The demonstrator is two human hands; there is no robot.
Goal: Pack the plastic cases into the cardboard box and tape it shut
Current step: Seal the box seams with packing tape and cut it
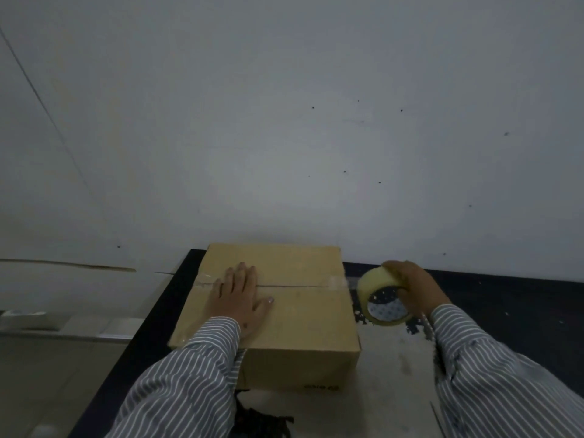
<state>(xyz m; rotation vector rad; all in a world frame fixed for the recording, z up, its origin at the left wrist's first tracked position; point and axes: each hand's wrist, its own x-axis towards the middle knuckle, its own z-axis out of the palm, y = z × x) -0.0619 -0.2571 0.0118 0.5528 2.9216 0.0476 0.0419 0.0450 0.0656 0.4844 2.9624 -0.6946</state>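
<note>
1. Head view showed the cardboard box [284, 311] on a worn dark table [505, 295], flaps closed, against a pale wall [284, 121].
2. The left hand [240, 298] lay flat, fingers spread, on the box top across the centre seam, grasping nothing.
3. The right hand [414, 287] gripped a roll of clear packing tape [380, 297] just beside the box's right edge.
4. A clear strip of tape [339, 282] ran from the roll onto the seam.
5. Both sleeves were striped.

Single head-worn view, looking forward and down, close over the table [493, 298], facing the wall [284, 121]
</note>
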